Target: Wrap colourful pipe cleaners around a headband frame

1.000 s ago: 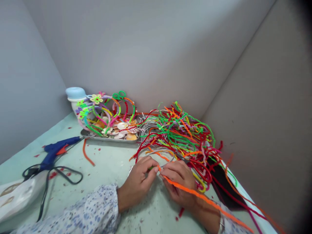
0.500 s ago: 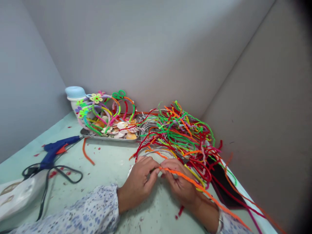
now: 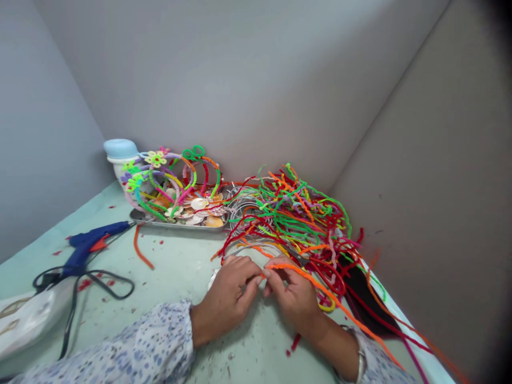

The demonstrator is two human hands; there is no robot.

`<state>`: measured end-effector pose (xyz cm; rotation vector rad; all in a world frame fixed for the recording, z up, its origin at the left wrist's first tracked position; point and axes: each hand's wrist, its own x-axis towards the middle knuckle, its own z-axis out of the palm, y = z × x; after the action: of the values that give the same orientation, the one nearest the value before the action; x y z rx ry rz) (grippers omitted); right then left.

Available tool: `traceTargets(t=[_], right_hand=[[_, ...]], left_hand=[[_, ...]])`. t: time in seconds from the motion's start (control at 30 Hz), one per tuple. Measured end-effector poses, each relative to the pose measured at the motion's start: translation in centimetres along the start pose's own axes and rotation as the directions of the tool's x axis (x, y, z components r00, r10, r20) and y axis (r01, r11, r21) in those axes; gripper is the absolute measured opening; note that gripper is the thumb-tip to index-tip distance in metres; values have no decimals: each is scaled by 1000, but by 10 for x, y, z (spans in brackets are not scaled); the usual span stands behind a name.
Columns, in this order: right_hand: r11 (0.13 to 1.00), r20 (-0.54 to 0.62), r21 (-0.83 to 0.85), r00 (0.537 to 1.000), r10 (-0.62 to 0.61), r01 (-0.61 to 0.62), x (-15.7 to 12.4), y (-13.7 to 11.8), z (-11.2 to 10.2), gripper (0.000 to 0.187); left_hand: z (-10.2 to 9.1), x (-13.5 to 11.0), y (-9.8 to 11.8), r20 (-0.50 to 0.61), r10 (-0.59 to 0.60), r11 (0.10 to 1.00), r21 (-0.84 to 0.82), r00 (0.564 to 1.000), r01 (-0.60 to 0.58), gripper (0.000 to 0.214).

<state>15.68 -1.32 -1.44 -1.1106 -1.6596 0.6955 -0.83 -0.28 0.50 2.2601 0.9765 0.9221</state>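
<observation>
At the pale green counter, two hands working close, beside heaped pipe cleaners.
We see the right hand pinching an orange pipe cleaner, the left hand closed on its tip; a tight pinch seems best.

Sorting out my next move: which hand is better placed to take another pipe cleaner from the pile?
Right, probably: the right hand sits beside the pipe cleaner pile, the left hand further off.
</observation>
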Motion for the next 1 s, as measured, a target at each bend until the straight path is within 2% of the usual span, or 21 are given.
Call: traceTargets(t=[0.13, 0.3, 0.47, 0.6, 0.73, 1.0], right_hand=[[987, 13, 80, 991, 136, -137, 1, -7, 1, 18], [948, 52, 127, 956, 289, -293, 4, -12, 0, 24], [925, 78, 163, 939, 336, -344, 4, -8, 1, 26], [929, 82, 177, 945, 316, -326, 2, -4, 2, 27], [909, 110, 222, 935, 337, -354, 3, -8, 3, 25], [886, 135, 191, 906, 402, -422, 3, -9, 4, 24]], left_hand=[[-1, 0, 0, 9, 5, 1000, 6, 1000, -5, 23], [-1, 0, 0, 14, -2, 1000, 9, 1000, 2, 20], [1, -2, 1, 12, -11, 1000, -24, 1000, 11, 20], [1, -1, -1, -2, -14, 999, -45, 1000, 14, 13], [2, 1, -2, -18, -16, 999, -36, 1000, 15, 19], [2, -1, -1, -35, -16, 1000, 22, 999, 17, 20]])
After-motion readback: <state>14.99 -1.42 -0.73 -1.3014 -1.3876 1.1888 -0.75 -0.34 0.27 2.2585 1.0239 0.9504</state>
